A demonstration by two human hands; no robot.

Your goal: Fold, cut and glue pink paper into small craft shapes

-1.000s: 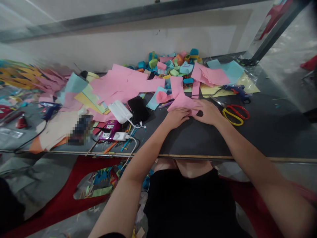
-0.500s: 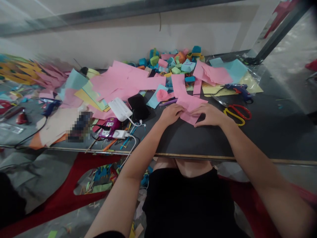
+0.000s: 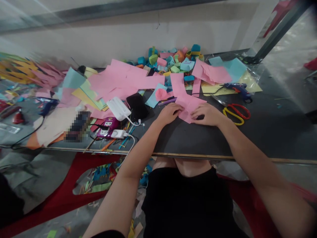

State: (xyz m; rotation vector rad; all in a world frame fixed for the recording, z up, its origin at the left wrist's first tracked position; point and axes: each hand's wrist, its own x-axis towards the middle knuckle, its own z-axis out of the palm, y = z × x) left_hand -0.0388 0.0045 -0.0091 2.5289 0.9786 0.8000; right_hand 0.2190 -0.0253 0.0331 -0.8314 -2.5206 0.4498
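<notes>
A sheet of pink paper (image 3: pixel 189 105) lies on the dark tabletop in front of me, with a crease across it near its lower edge. My left hand (image 3: pixel 170 113) has its fingers curled and pressed together on the sheet's left edge. On the opposite side my right hand (image 3: pixel 207 114) pinches the lower right edge between thumb and fingers. Just beyond the sheet, a pink strip (image 3: pixel 177 83) runs away from me. Scissors (image 3: pixel 234 112) with one red and one yellow handle lie to the right of my right hand. Purple pens (image 3: pixel 167 101) rest beyond my left hand.
Small folded paper pieces (image 3: pixel 173 61) are heaped by the wall. Glue guns (image 3: pixel 239 90) lie at the right and far left. A white power bank (image 3: pixel 118 108), a black pouch (image 3: pixel 137 106) and a purple power strip (image 3: pixel 107 127) with cables sit left. Pink sheets (image 3: pixel 121 77) spread behind.
My right thumb has drawn in towards its fingers, and the gap between them has narrowed at the sheet's lower edge. My left hand stays almost in place. The view has shifted slightly.
</notes>
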